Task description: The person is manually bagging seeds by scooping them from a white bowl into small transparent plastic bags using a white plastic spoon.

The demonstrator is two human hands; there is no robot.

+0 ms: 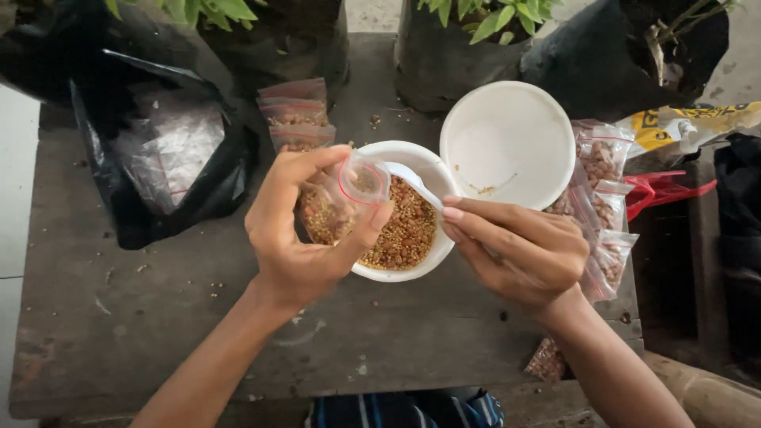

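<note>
Brown seeds go in: left hand (305,230) grips a small zip bag (349,194) open above the seed bowl (396,230). Right hand (515,250) pinches a white spoon (412,181) at the bag's mouth; tipping it in cleanly looks next.

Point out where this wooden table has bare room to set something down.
The worn wooden table is bare along its near edge, below the left hand and the black plastic bag. It is crowded around the white bowl of brown seeds, the empty white bowl and the small filled clear packets at right.
</note>
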